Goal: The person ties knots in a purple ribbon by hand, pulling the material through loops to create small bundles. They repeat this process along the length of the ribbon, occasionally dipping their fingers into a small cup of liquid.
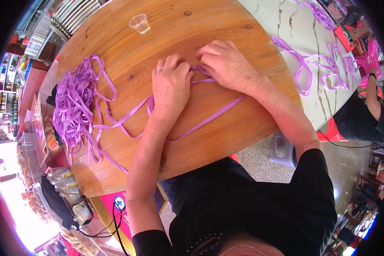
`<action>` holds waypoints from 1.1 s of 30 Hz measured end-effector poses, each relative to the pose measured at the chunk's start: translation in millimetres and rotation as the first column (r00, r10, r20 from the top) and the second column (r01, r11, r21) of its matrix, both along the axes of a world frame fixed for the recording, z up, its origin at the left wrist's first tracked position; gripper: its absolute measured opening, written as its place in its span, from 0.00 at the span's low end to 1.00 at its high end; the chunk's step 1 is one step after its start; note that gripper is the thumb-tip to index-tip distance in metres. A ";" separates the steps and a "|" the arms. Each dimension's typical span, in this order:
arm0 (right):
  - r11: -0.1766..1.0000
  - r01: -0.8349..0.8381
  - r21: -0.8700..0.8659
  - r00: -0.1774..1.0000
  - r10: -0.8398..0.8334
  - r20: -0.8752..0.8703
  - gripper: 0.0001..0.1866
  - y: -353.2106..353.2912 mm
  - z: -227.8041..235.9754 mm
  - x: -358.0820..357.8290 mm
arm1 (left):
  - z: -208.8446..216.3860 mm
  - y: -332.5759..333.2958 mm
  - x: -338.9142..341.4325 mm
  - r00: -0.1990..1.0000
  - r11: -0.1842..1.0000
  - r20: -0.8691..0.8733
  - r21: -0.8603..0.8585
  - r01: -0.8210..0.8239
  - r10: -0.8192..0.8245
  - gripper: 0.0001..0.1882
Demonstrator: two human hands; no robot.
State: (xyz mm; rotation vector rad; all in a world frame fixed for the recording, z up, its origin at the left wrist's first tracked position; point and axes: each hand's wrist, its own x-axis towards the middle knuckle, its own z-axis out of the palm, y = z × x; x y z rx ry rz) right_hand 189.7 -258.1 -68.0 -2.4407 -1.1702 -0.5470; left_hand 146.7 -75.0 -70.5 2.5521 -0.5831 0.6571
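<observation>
A length of purple ribbon [204, 80] runs between my two hands over the round wooden table. My left hand [171, 85], with a ring on one finger, has its fingers curled and pinched on the ribbon. Close by on the right, my right hand [230, 66] bends its fingers down onto the same ribbon; its fingertips are partly hidden. Loose strands trail under my left wrist and back toward a tangled heap of purple ribbon [74, 106] at the table's left edge.
A clear plastic cup [140, 24] with some liquid stands at the far side of the wooden table [166, 25]. On the right, a white marbled table [286, 21] carries more purple ribbon [303, 70]. A person [362, 113] in dark clothes sits beyond it. A grey stool [281, 149] is below.
</observation>
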 end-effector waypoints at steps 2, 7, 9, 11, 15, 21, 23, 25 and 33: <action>0.998 -0.006 0.066 0.997 0.011 -0.080 0.07 -3.5 -0.2 1.9 | 0.7 -2.5 0.6 0.999 1.000 0.030 -0.020 0.011 -0.010 0.08; 0.941 -0.109 0.321 0.977 0.161 -0.140 0.10 2.6 27.2 -11.5 | 36.6 -5.4 -21.5 0.994 0.899 -0.065 -0.436 0.047 -0.083 0.03; 0.883 -0.167 0.439 0.979 0.201 -0.031 0.17 9.1 40.9 -24.2 | 54.2 -5.4 -36.4 0.884 0.548 -0.369 -0.820 -0.164 -0.287 0.05; 0.888 -0.220 0.404 0.974 0.226 0.034 0.20 9.9 48.1 -29.6 | 67.9 0.7 -45.8 0.857 0.538 -0.410 -0.820 -0.196 -0.312 0.06; 0.874 -0.317 0.368 0.948 0.278 0.156 0.20 9.1 52.9 -42.4 | 75.8 3.0 -65.1 0.801 0.508 -0.476 -0.821 -0.258 -0.363 0.08; 0.855 -0.395 0.335 0.907 0.306 0.289 0.17 5.4 68.9 -49.9 | 90.0 -5.0 -78.6 0.814 0.507 -0.502 -0.803 -0.313 -0.292 0.09; 0.829 -0.405 0.385 0.913 0.342 0.225 0.15 -0.3 81.6 -56.0 | 97.9 -6.5 -83.0 0.824 0.496 -0.451 -0.832 -0.249 -0.342 0.08; 0.817 -0.353 0.456 0.926 0.374 0.047 0.11 -7.9 99.5 -64.7 | 104.7 -8.3 -83.0 0.830 0.475 -0.384 -0.864 -0.168 -0.404 0.08; 0.710 -0.063 0.702 0.889 0.359 -0.284 0.09 -45.1 92.8 -70.8 | 115.5 18.8 -96.8 0.960 0.915 -0.235 -0.400 0.045 -0.150 0.04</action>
